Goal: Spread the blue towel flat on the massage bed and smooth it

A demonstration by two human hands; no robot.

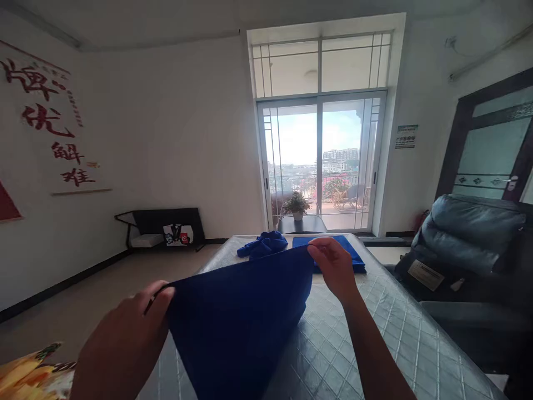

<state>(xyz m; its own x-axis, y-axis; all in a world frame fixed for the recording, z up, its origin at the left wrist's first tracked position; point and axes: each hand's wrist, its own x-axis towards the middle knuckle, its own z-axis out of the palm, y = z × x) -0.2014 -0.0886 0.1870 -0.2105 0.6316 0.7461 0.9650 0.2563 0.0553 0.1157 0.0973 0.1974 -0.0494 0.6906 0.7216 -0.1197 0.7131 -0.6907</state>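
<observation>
A dark blue cloth [239, 322] hangs stretched between my two hands above a grey quilted mattress [375, 333]. My left hand [137, 322] pinches the cloth's near left corner, fingers closed. Farther away, my right hand [333, 266] pinches the far top corner, also closed. Behind the held cloth, at the far end of the mattress, a crumpled blue cloth [263, 244] lies to the left of a folded blue cloth [350, 253], which lies flat.
A dark leather armchair [466, 239] stands to the right of the mattress. Glass sliding doors [320, 161] with a potted plant [296, 205] in front are straight ahead. A low black bench [166, 225] sits by the left wall. Open floor lies to the left.
</observation>
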